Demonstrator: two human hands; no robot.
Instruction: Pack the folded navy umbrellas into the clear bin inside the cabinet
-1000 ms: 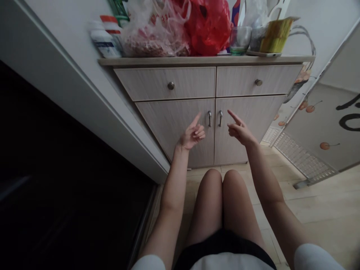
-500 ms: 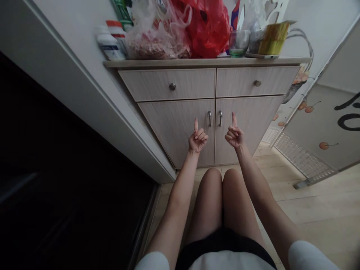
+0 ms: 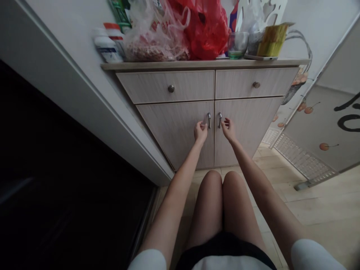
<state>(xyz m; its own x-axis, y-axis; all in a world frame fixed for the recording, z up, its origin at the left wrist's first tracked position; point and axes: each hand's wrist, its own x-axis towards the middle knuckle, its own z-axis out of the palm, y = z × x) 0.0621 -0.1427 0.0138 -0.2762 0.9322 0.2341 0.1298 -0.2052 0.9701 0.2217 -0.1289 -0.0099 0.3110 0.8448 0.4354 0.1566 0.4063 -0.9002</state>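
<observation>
A pale wood-grain cabinet (image 3: 174,138) stands before me, its two lower doors shut, each with a small metal handle. Just left of the left door handle (image 3: 209,120) is my left hand (image 3: 200,131), fingers loosely curled and apart, holding nothing. My right hand (image 3: 228,129) sits close to the right of the right door handle (image 3: 219,120); its fingers are bent and spread, with nothing in them. Both handles show almost whole beside the fingertips. Whether any fingertip touches a handle I cannot tell.
On the cabinet top (image 3: 168,66) are white bottles (image 3: 108,47), a clear plastic bag (image 3: 157,41), a red bag (image 3: 209,33), a glass (image 3: 237,45) and a yellow packet (image 3: 271,41). Two drawers with round knobs lie above the doors. A folding screen (image 3: 323,120) stands at right.
Both hands have gone from pointing index fingers with the others folded to loosely curled fingers. They have moved inward and slightly up, close to the door handles.
</observation>
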